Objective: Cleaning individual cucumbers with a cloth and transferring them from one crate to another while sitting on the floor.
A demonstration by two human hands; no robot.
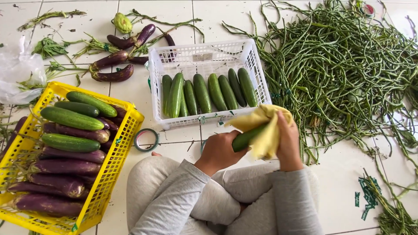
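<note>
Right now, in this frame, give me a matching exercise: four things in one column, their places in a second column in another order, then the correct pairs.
Things:
1. yellow cloth
2. white basket
3. tape roll
4. long beans

Places:
A. on the tiles between the two baskets
B. heaped loose on the floor at the right
C. wrapped around a cucumber held by the left hand and right hand
D. above the hands, holding a row of cucumbers

Pairs: 1-C, 2-D, 3-A, 4-B
</note>
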